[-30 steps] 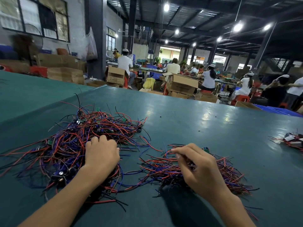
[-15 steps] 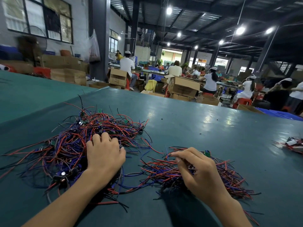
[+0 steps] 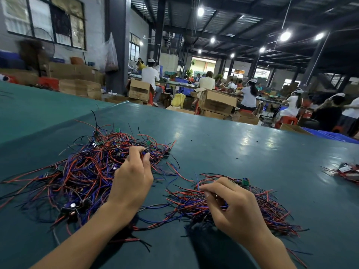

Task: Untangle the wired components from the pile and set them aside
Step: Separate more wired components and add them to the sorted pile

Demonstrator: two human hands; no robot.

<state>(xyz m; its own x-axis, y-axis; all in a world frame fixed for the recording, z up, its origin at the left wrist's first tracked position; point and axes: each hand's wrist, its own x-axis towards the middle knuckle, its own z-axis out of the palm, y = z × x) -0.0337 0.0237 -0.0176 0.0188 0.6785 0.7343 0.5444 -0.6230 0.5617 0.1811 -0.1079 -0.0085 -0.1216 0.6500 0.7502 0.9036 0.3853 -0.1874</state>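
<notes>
Since the earlier frame the left hand (image 3: 134,181) has slid up from lying flat on the pile (image 3: 83,171) to its far right edge, and its fingers have closed into a pinch.

Nearest the camera, both bare forearms come in from the bottom of the frame. At lower right, the right hand (image 3: 235,208) rests on the smaller bundle (image 3: 272,208) of red, blue and black wires already set aside. Its fingers are curled, with thumb and forefinger nipping a few strands.

At centre, the left hand arches over the tangle with its wrist low and knuckles raised. Thumb and forefinger are clamped on a small dark part (image 3: 146,151) just past the fingertips. That part's wires seem to run back toward the lower left, into the thick of the pile, though which strands are its own I cannot tell. The smaller bundle lies to the right of this hand and nearer the camera, so freeing the part likely means drawing it right and back, along the run of its wires. The left hand is the nearer one for that.

Beyond the pile the green surface (image 3: 233,152) stretches away, with another small heap (image 3: 347,171) at the right edge. Farther off stand cardboard boxes (image 3: 217,102) and seated people (image 3: 248,96).
</notes>
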